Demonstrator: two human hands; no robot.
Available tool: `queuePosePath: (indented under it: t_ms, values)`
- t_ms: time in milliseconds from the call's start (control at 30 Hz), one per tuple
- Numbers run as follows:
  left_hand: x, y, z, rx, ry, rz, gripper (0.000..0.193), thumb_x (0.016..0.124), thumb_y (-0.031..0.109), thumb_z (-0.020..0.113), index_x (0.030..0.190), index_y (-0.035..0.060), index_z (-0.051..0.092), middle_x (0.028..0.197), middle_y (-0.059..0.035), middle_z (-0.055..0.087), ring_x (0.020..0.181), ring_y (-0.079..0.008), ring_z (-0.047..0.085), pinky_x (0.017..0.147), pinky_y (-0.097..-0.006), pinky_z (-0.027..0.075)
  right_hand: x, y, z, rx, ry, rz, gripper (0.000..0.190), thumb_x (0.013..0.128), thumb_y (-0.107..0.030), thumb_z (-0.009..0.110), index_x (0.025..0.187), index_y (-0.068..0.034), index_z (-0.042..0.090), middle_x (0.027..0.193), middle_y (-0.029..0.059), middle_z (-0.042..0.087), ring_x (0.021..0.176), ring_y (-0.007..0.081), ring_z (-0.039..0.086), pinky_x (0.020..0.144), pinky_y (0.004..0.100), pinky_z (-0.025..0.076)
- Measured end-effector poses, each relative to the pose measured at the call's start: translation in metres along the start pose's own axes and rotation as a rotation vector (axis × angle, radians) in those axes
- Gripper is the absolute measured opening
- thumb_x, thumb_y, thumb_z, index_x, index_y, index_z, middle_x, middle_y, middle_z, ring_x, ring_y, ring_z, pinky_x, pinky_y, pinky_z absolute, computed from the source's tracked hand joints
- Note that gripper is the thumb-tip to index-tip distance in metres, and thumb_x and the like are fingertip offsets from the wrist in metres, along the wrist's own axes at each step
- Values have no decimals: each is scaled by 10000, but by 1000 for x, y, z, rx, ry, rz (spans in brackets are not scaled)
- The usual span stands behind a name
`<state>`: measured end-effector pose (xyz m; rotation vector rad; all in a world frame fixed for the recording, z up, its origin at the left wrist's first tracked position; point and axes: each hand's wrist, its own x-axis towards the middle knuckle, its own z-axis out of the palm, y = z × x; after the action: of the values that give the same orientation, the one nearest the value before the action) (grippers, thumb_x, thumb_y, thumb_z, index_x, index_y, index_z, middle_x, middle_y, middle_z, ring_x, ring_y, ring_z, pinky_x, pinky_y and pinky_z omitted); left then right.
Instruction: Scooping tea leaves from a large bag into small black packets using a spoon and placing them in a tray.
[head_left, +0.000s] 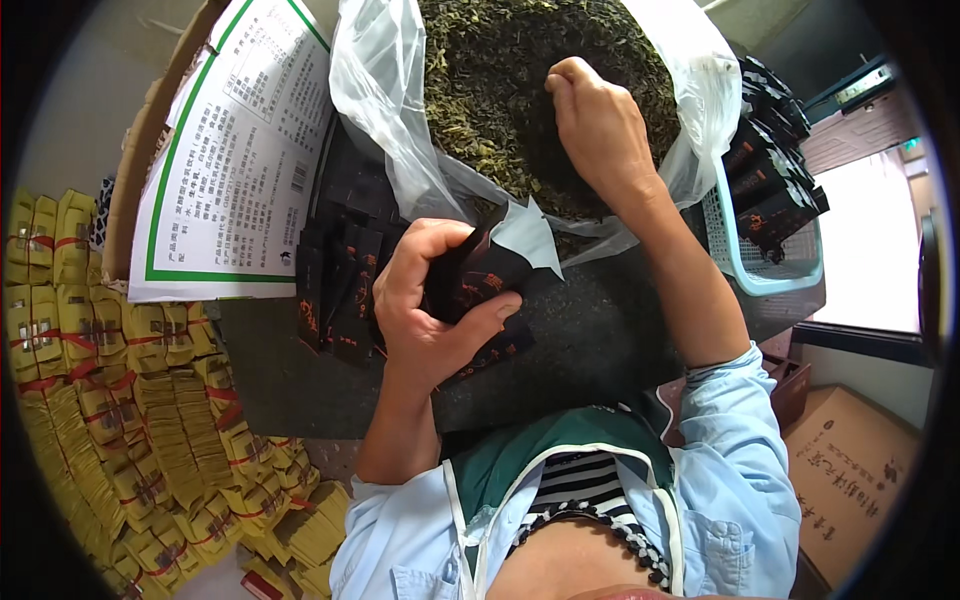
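Note:
My left hand (427, 315) grips a black paper packet (484, 277) with orange-red print. The packet's torn-looking, pale-lined mouth is open and tilted up to the right. Beyond it, a clear plastic bag (382, 112) is spread wide around a large heap of dried green leaves (480, 90), which look like loose tea. Over the heap is my right hand (604, 131), its fingers curled closed; whether leaves are inside them is hidden. Several more black packets (345, 300) lie on the dark tabletop (600, 337) beside and partly beneath my left hand.
A light-blue plastic basket (780, 281) at the right holds several black packets (772, 172). A printed cardboard panel (225, 187) stands at the left. Yellow packets in red-tied bundles (97, 337) are stacked low on the left. A brown carton (847, 465) sits at lower right.

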<state>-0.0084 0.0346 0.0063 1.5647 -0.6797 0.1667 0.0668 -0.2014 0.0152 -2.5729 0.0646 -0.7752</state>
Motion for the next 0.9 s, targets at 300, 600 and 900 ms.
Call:
queuePosePath:
  t_ms: [300,600,900]
  values:
    - [11,9,10,60,83,-105,439,661,94,862,1018,24,615,897,-61,641,758,-134,624,719,-271,506,7,4,-27,715,-176,360,192,1021,-195,482,997,-56,612,675,15,598,491,70,519,452,216,399]
    - [38,9,13,225,176,-128,402,710,141,866,1009,18,627,864,-62,660,742,-128,625,696,-279,508,16,0,-72,814,-197,352,240,1048,-233,463,1006,-60,624,697,3,581,516,64,491,466,207,380]
    - [57,11,21,299,204,-89,392,745,159,859,1015,9,617,867,-80,661,746,-146,640,681,-300,522,14,-24,-113,800,-307,235,241,1038,-253,483,1008,-68,634,653,-3,551,498,57,457,451,207,331]
